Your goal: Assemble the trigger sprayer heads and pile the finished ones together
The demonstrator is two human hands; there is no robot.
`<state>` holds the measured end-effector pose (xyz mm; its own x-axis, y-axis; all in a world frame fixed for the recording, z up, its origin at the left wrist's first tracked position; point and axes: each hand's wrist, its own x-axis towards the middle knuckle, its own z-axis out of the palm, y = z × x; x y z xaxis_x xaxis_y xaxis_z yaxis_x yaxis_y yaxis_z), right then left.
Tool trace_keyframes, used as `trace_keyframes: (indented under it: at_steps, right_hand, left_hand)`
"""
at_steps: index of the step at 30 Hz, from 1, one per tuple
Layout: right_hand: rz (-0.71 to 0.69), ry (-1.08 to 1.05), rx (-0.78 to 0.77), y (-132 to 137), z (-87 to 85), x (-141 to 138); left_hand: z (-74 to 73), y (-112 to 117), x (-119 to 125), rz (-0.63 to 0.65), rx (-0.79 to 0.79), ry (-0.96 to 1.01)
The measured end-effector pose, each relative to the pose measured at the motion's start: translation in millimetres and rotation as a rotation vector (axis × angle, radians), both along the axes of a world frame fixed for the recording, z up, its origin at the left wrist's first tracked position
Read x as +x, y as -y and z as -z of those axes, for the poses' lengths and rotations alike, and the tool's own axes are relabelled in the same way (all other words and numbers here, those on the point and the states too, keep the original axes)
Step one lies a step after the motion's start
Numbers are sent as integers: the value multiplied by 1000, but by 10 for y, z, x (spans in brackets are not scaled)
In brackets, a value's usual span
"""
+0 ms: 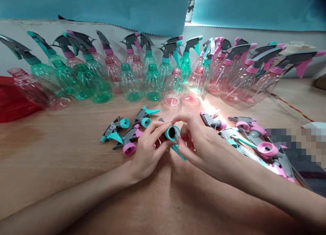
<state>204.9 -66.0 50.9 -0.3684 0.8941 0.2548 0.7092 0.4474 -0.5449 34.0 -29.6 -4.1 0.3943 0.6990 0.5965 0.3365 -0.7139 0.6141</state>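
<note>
**A:** What do we see in the left hand?

**B:** We see it curled round a spray head. Its fingers wrap over the grey body from the left, with the thumb underneath. The grasp is closed, not flat.

**A:** And the right hand?

**B:** We find it half-closed on the same spray head. The forefinger arches over the teal screw end, and the thumb presses that end from the lower right. The other fingers are loosely bent behind.

**A:** Where does the spray head sit?

**B:** It sits between the two hands, above the table. We cannot tell whether it clears the surface. Its round teal end, with the dark opening, is turned toward us. The teal trigger points downward, below the right thumb.

**A:** What lies beside the hands?

**B:** Just left of the left hand we see a few loose spray heads, teal and pink, lying flat on the table. To the right of the right hand lies a larger heap of spray heads, mostly pink and grey, overlapping one another. Beyond both hands stands a curved row of bottles, green and pink. Some carry sprayers and some are open at the neck. Well to the left of the left hand we note a red object, which we cannot identify.
</note>
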Motion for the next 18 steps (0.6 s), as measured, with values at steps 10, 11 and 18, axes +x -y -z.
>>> trace_keyframes:
  at_steps: [10,11,18]
  right_hand:
    - [154,93,97,-12,-1,-4]
    - [152,103,125,-9,-1,-5]
    - [132,95,221,-5,-16,-1]
  left_hand:
    - [-30,20,4,-5,-110,-4]
    - [-30,19,3,-7,-110,-4]
    - [-10,18,3,10,-129,8]
